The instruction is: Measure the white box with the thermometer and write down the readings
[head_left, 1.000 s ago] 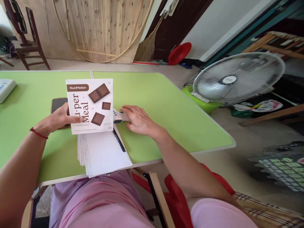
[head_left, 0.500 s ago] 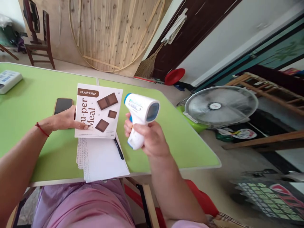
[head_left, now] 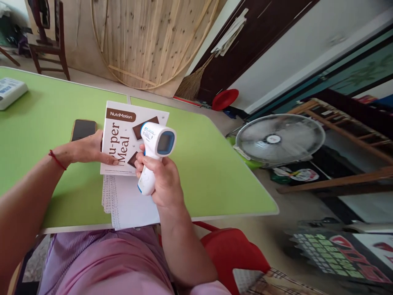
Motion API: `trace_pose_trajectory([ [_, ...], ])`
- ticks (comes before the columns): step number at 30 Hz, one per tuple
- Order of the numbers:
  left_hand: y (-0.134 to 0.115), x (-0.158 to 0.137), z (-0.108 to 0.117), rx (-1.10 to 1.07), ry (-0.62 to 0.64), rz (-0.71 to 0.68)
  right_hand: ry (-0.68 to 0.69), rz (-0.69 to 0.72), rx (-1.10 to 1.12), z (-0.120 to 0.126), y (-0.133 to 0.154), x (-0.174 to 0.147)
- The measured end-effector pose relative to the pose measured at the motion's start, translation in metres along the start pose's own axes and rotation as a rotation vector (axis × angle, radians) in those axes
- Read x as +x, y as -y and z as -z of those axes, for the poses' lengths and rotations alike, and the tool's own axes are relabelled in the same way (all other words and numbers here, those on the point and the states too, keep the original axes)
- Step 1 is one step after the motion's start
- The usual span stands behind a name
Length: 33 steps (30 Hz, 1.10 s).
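Note:
My left hand (head_left: 89,152) grips the left side of a white and brown NutriMotion meal box (head_left: 123,137), its thumb across the printed front. The box stands tilted over the green table, above some notebooks (head_left: 132,205). In my right hand (head_left: 164,176) is a white and blue infrared thermometer (head_left: 156,143), held by its handle with fingers wrapped round. It stands in front of the box's right part and hides some of the chocolate pictures. Its grey screen faces me. Behind my left hand lies a phone (head_left: 83,129) on the table.
The green table (head_left: 221,176) stretches out before me. A white device (head_left: 11,93) sits at its far left. Beyond the right edge stands a round fan (head_left: 279,139). A red chair (head_left: 235,250) is close by my right arm.
My right hand has moved left with the thermometer, from beside the box to in front of it. The box has shifted slightly right in view. The pen on the notebooks is now hidden.

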State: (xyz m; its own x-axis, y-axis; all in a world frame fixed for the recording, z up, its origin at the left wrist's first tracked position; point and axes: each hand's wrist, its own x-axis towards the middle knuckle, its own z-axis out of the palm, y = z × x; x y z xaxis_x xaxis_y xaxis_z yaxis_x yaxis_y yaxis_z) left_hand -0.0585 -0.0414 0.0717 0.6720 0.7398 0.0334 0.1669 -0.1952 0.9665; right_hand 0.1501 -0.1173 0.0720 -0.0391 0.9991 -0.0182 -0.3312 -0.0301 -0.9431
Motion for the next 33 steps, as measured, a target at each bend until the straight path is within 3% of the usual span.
trace_pose_trajectory([
  [8, 0.004, 0.001, 0.004, 0.044, 0.026, -0.030, 0.027, -0.043, 0.044, -0.001, -0.005, 0.008],
  [33, 0.006, 0.001, 0.005, 0.068, 0.028, -0.028, 0.050, 0.011, 0.035, -0.005, -0.012, 0.008],
])
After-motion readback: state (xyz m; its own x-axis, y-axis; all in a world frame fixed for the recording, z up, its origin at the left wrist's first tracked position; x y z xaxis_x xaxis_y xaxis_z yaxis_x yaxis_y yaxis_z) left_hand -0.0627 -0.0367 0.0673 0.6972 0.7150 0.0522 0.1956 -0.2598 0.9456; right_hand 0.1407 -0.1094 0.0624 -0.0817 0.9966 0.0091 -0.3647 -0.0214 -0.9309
